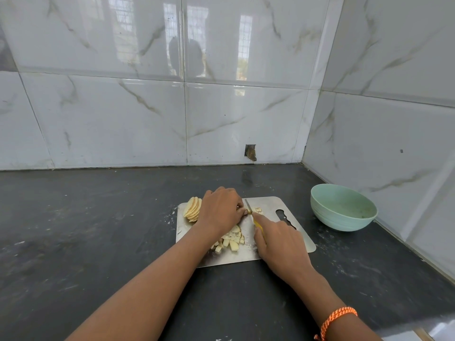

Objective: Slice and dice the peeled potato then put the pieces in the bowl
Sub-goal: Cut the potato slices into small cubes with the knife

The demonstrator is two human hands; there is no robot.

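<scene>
Landmark: steel cutting board
Potato slices: pale fan of thin rounds, leaning on edge at the board's far left corner.
Diced pieces: small cream cubes heaped at the board's near middle.
Cut bits: a few, perhaps strips, by the board's far middle.
Bowl: mint green, upright, right of the board, apart from it.

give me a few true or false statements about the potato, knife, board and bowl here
1. The right hand grips a yellow-handled knife. True.
2. The green bowl is full of diced potato. False: no potato pieces show in it.
3. A stack of uncut potato slices sits on the board's far left. True.
4. The metal cutting board lies on a white counter. False: the counter is dark.
5. A pile of diced potato lies on the board near the left wrist. True.
6. The left hand rests in the bowl. False: it holds down potato on the board.
</scene>
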